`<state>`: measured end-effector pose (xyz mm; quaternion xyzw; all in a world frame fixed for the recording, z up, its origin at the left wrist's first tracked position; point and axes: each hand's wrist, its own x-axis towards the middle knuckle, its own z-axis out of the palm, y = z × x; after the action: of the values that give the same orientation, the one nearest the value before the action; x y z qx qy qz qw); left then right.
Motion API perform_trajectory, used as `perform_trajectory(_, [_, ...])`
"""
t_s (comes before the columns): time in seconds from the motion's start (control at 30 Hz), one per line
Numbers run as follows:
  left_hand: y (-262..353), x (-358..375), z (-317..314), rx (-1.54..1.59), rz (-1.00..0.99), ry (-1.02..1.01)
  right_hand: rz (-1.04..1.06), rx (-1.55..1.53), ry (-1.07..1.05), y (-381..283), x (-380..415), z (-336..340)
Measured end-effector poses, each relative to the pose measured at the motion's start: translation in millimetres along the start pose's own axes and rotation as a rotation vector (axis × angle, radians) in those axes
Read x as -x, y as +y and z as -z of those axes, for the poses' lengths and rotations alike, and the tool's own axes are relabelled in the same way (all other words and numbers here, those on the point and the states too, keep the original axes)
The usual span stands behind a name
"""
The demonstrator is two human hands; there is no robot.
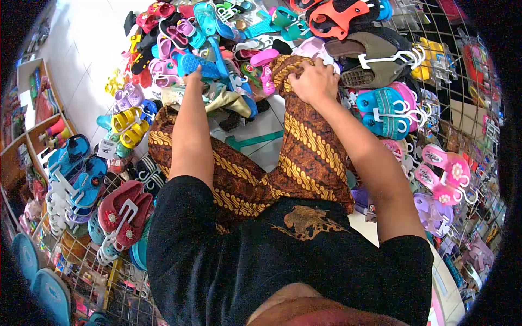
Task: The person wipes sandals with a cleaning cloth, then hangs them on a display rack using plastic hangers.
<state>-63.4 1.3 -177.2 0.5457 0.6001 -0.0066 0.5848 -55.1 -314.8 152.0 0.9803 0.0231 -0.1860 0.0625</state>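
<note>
At the upper centre my left hand [193,76] reaches into the pile, its fingers closed at the edge of a blue sandal [202,66]. Most of those fingertips are hidden. My right hand [314,81] rests on the knee of the brown and gold patterned trousers [310,146], fingers bent over the cloth. Pink clogs [265,68] lie just left of it. Below my left hand is a crumpled beige and green cloth [225,102]. A teal strip [258,139] lies on the tiles between my legs.
Wire racks with hanging footwear stand on both sides, with pink sandals [443,173] at the right and red shoes [125,213] at the left. An orange-red sandal [340,19] is at the top. White floor tiles [81,60] show at the upper left.
</note>
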Motion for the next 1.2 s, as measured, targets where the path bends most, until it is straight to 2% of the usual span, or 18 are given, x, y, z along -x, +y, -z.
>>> perform_trajectory(0.03, [4.1,7.6,1.9,-0.058,-0.028,0.053,-0.002,-0.004,0.004,0.3,0.2,-0.3])
perform_trajectory(0.1, [-19.0,-35.2,-5.5,-0.161,-0.109,0.108,0.000,-0.009,0.019,1.8,-0.5,-2.6])
perform_trajectory(0.17, [-12.9,-27.7,-2.9,-0.264,-0.176,0.157,0.009,-0.017,0.043,4.5,-1.4,-5.1])
perform_trajectory(0.23, [33.4,43.8,12.2,-0.371,-0.236,0.196,0.018,-0.033,0.077,6.6,-1.6,-8.7])
perform_trajectory(0.33, [51.9,53.4,23.2,-0.227,-0.445,-0.133,0.006,-0.032,-0.009,4.9,-0.5,1.0])
perform_trajectory(0.47, [76.2,78.9,21.4,-0.150,-0.508,-0.086,0.024,-0.043,0.029,7.9,-1.1,-7.6])
perform_trajectory(0.57, [98.8,130.6,43.9,0.111,-0.216,-0.386,0.036,-0.042,0.059,8.6,0.4,-11.1])
perform_trajectory(0.6, [95.6,112.1,48.7,0.080,-0.137,-0.402,0.039,-0.049,0.053,8.6,1.3,-9.4])
perform_trajectory(0.7, [101.9,104.4,72.1,0.093,-0.138,-0.497,0.047,-0.054,0.054,9.7,0.7,-13.1])
perform_trajectory(0.73, [104.6,108.6,76.0,0.224,-0.182,-0.527,0.047,-0.052,0.059,10.3,0.9,-13.8])
perform_trajectory(0.77, [108.7,112.8,83.4,0.195,-0.287,-0.409,0.049,-0.060,0.078,10.8,1.8,-14.1])
perform_trajectory(0.83, [115.9,114.0,100.3,0.241,-0.452,-0.470,0.054,-0.072,0.114,10.7,3.7,-14.4])
perform_trajectory(0.87, [127.6,135.0,107.1,0.122,-0.436,-0.330,0.054,-0.067,0.121,10.8,4.2,-14.6])
perform_trajectory(0.97, [142.0,144.8,119.9,-0.018,-0.549,-0.179,0.054,-0.059,0.134,11.1,3.2,-17.0])
perform_trajectory(1.0, [145.4,144.3,122.3,-0.121,-0.526,-0.100,0.052,-0.065,0.134,11.6,2.6,-17.7])
perform_trajectory(1.1, [136.8,113.9,118.1,-0.387,-0.550,-0.035,0.045,-0.084,0.112,11.3,1.8,-15.4])
perform_trajectory(1.13, [132.6,126.3,110.7,-0.489,-0.600,0.020,0.043,-0.089,0.101,10.7,1.8,-14.6])
perform_trajectory(1.2, [99.2,83.9,91.3,-0.631,-0.709,0.003,0.043,-0.091,0.102,10.0,1.3,-16.1])
